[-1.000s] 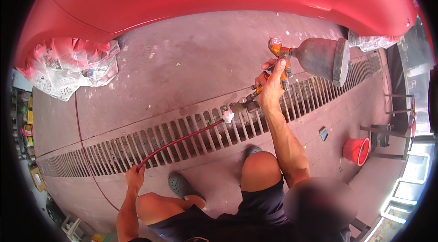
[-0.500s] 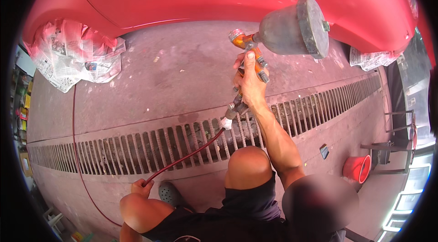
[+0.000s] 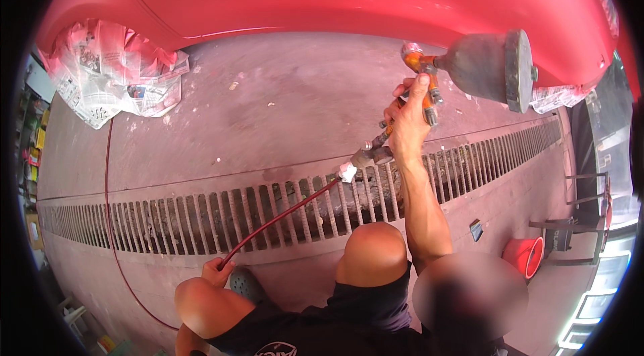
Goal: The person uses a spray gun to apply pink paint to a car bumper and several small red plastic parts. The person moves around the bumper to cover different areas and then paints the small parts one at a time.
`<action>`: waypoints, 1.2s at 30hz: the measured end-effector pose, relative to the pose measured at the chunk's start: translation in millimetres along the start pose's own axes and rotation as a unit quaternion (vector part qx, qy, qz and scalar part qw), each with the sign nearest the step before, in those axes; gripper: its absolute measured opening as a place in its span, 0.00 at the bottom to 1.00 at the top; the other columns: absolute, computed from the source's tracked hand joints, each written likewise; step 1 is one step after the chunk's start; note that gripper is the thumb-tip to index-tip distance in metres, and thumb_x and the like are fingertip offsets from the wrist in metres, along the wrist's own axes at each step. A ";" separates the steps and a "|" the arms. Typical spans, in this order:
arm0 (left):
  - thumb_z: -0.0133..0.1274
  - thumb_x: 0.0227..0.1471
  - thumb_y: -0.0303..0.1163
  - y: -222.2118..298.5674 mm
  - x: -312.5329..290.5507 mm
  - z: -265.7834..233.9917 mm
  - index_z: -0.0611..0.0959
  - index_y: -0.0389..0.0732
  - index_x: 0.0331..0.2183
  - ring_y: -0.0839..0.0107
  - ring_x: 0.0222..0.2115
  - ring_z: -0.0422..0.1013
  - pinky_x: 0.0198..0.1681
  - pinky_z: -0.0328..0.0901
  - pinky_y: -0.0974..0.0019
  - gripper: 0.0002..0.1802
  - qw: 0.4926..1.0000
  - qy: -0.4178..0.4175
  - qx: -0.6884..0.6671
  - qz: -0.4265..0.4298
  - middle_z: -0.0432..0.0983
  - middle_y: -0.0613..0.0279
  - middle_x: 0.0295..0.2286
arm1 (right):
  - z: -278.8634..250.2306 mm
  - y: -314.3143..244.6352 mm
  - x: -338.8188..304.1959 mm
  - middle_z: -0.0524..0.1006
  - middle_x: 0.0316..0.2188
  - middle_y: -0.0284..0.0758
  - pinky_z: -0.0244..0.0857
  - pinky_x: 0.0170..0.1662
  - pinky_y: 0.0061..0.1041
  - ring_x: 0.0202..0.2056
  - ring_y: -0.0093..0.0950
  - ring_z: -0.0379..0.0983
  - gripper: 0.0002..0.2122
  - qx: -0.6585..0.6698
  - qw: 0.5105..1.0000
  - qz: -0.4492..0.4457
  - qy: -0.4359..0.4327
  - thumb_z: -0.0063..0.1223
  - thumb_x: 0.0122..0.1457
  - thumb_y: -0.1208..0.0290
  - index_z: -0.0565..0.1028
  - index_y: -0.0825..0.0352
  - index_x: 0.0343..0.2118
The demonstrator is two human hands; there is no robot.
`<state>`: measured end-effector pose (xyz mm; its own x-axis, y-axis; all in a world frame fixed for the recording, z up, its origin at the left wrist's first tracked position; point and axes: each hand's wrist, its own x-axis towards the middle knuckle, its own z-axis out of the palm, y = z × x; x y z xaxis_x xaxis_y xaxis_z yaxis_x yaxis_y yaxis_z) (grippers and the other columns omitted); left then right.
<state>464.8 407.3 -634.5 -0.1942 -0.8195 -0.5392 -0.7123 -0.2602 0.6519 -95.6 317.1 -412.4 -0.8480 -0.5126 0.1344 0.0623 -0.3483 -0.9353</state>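
Note:
My right hand (image 3: 409,121) is closed round the handle of an orange spray gun (image 3: 419,62), held sideways in front of the car. A grey paint cup (image 3: 477,66) with a round lid sticks out to the gun's right. From a fitting wrapped in white at the handle's lower end, a dark red air hose (image 3: 285,217) runs down to the left. Beside my left knee, my left hand (image 3: 216,273) grips this hose. Above the floor stretches the glossy red side of a car body (image 3: 302,1), its lower edge near the gun's head.
Newspaper masking (image 3: 124,81) covers the car's wheel on the left, with more paper (image 3: 560,96) at the right. A slotted drain grate (image 3: 201,225) crosses the floor. To the right are a red bucket (image 3: 523,257), a small flat dark object (image 3: 476,230) and a dark metal frame (image 3: 570,225).
My right hand has carried the spray gun to the right and slightly down, and the hose stretches after it. My left hand, still on the hose, has shifted a little to the right.

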 end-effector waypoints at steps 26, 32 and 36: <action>0.63 0.60 0.47 129.0 57.0 -45.0 0.88 0.38 0.34 0.79 0.19 0.69 0.24 0.64 0.72 0.19 0.958 -0.275 -0.026 -0.076 0.72 0.72 0.19 | -60.8 -31.6 57.0 0.68 0.22 0.28 0.50 0.15 0.20 0.12 0.16 0.57 0.25 0.007 1.000 0.006 -0.024 0.50 0.69 0.41 0.70 0.64 0.34; 0.64 0.61 0.46 194.6 89.0 -49.8 0.87 0.37 0.32 0.81 0.20 0.69 0.26 0.67 0.72 0.19 0.945 -0.318 0.068 -0.044 0.73 0.71 0.20 | -110.2 -51.5 79.6 0.70 0.25 0.30 0.53 0.18 0.21 0.14 0.15 0.56 0.25 0.021 0.999 -0.016 0.026 0.49 0.69 0.41 0.70 0.65 0.37; 0.63 0.59 0.51 245.4 88.6 -42.1 0.86 0.38 0.32 0.78 0.23 0.71 0.28 0.67 0.69 0.22 0.931 -0.321 0.171 -0.027 0.73 0.69 0.20 | -130.6 -57.0 75.7 0.74 0.33 0.34 0.57 0.22 0.23 0.17 0.17 0.56 0.28 -0.011 0.994 -0.054 0.095 0.47 0.69 0.39 0.70 0.67 0.47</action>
<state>301.2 249.4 -499.9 -0.4371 -0.3081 -0.8450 -0.8844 -0.0239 0.4662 -232.2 400.7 -391.6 -0.9332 -0.3157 0.1714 -0.0435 -0.3744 -0.9262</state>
